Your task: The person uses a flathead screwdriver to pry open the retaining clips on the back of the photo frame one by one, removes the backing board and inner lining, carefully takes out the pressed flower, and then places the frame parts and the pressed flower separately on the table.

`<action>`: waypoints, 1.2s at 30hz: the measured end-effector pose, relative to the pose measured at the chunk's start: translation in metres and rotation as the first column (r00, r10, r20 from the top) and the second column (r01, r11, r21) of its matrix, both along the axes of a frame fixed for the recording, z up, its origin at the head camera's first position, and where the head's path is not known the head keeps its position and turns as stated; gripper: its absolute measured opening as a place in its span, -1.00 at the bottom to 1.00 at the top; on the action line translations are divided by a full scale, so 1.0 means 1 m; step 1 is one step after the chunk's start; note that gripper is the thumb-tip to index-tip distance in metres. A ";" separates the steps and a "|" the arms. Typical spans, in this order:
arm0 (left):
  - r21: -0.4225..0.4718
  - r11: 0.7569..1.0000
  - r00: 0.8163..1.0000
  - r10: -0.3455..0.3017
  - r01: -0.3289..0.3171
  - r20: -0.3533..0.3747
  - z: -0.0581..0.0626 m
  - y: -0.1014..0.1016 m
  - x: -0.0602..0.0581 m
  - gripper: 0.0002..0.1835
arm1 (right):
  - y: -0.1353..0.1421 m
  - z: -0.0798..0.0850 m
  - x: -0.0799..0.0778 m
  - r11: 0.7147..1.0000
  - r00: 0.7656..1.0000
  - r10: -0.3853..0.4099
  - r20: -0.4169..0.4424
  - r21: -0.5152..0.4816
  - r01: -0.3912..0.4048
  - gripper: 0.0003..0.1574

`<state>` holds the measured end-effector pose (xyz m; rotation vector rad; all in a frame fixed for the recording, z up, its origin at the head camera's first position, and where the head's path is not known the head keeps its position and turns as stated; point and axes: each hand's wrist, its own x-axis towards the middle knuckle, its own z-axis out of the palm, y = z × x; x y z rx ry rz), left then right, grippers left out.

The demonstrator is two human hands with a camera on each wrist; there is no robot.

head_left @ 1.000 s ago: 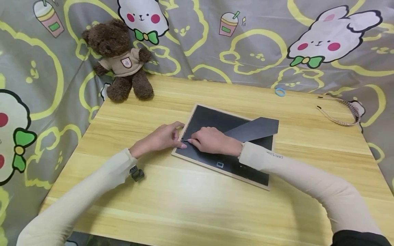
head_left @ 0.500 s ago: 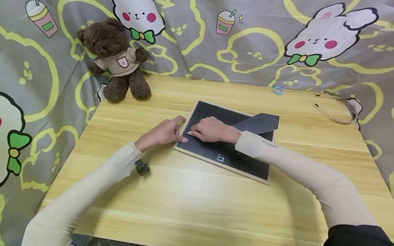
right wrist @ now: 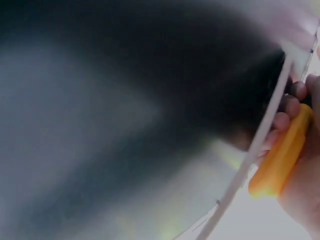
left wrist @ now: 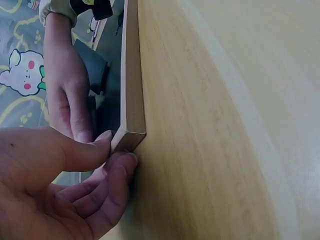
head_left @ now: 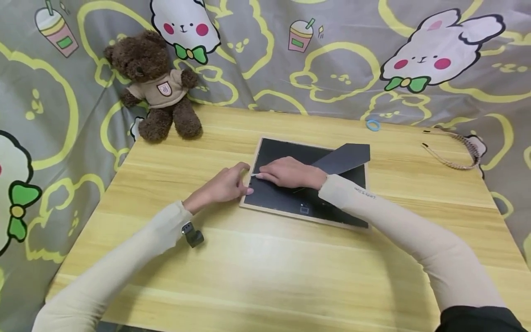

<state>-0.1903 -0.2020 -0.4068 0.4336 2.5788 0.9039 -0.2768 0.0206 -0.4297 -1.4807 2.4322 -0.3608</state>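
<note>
A picture frame lies back side up on the table, its black backing board (head_left: 282,150) edged by a thin light wooden rim (head_left: 271,210). My left hand (head_left: 224,185) pinches the rim at the left side. In the left wrist view, its thumb and fingers meet at the frame's corner (left wrist: 131,136). My right hand (head_left: 286,172) grips a tool with a yellow handle (right wrist: 280,155), which shows in the right wrist view. The head view hides that handle; a thin pale tip (head_left: 254,175) points at the left rim. What kind of tool it is cannot be told.
The frame's fold-out stand (head_left: 346,159) angles up at right, beneath the right forearm. A brown teddy bear (head_left: 159,87) sits at the back left. A blue ring (head_left: 373,125) and a braided headband (head_left: 469,150) lie at the back right. Patterned curtain closes off the back.
The frame has turned slightly counterclockwise, so its front edge slopes less. My right hand and the tool tip have shifted a little away along the left rim. The left hand keeps its pinch.
</note>
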 end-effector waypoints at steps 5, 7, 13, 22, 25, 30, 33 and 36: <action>0.036 0.998 0.998 0.054 -0.055 0.019 0.000 0.000 -0.007 -0.23 | -0.003 0.009 -0.009 0.999 0.999 -0.031 0.026 -0.009 0.031 -0.52; 0.043 0.997 0.998 0.062 -0.064 0.029 0.000 0.001 -0.009 -0.23 | -0.002 0.012 -0.007 0.999 0.999 -0.035 0.025 -0.008 0.035 -0.51; 0.074 0.995 0.996 0.056 -0.061 0.062 -0.005 0.001 -0.008 -0.18 | 0.004 0.010 0.011 0.999 0.995 -0.041 -0.092 0.023 0.043 -0.49; 0.084 0.996 0.998 0.014 -0.019 0.061 -0.010 0.006 -0.011 -0.12 | 0.007 0.007 0.023 0.997 0.982 -0.067 -0.178 0.012 0.071 -0.48; 0.078 0.997 0.998 0.006 -0.011 0.063 -0.009 0.007 -0.012 -0.11 | 0.011 0.004 0.022 0.997 0.974 -0.071 -0.214 -0.009 0.071 -0.45; 0.063 0.998 0.998 0.006 -0.009 0.057 -0.007 0.005 -0.011 -0.12 | 0.007 0.001 0.020 0.998 0.968 -0.021 -0.251 -0.060 0.006 -0.45; 0.053 0.999 0.998 0.000 -0.003 0.066 -0.008 0.004 -0.009 -0.13 | 0.003 -0.001 0.020 0.999 0.973 0.009 -0.230 -0.049 -0.020 -0.46; 0.041 0.999 0.997 -0.002 -0.001 0.073 -0.008 0.003 -0.007 -0.13 | -0.001 -0.003 0.020 0.999 0.981 0.024 -0.195 -0.036 -0.032 -0.47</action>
